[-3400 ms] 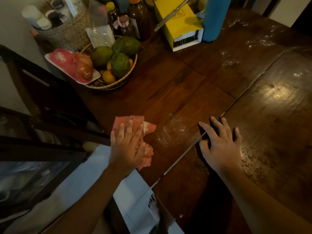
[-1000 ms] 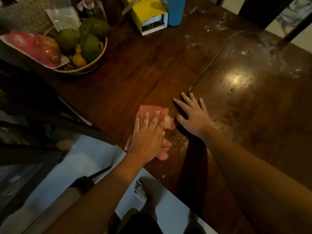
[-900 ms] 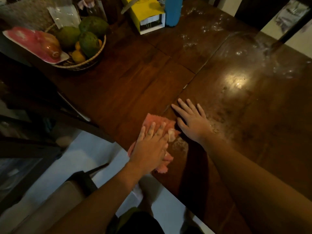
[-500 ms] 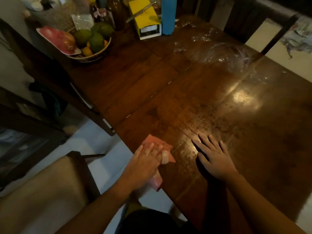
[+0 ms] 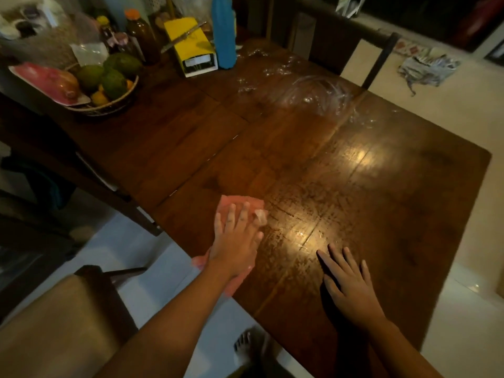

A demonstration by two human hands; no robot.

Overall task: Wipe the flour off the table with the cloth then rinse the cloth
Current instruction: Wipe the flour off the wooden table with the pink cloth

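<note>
Cloth (image 5: 236,201) is pressed down by the flat left hand (image 5: 235,242), right hand (image 5: 351,286) laid flat on the table (image 5: 354,186), nothing clasped; soft, limp handling is expected, best bunched mid-cloth.

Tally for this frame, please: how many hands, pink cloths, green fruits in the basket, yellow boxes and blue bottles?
Hands: 2 (left hand, right hand)
Pink cloth: 1
Green fruits: 3
Yellow box: 1
Blue bottle: 1
Total: 8
</note>
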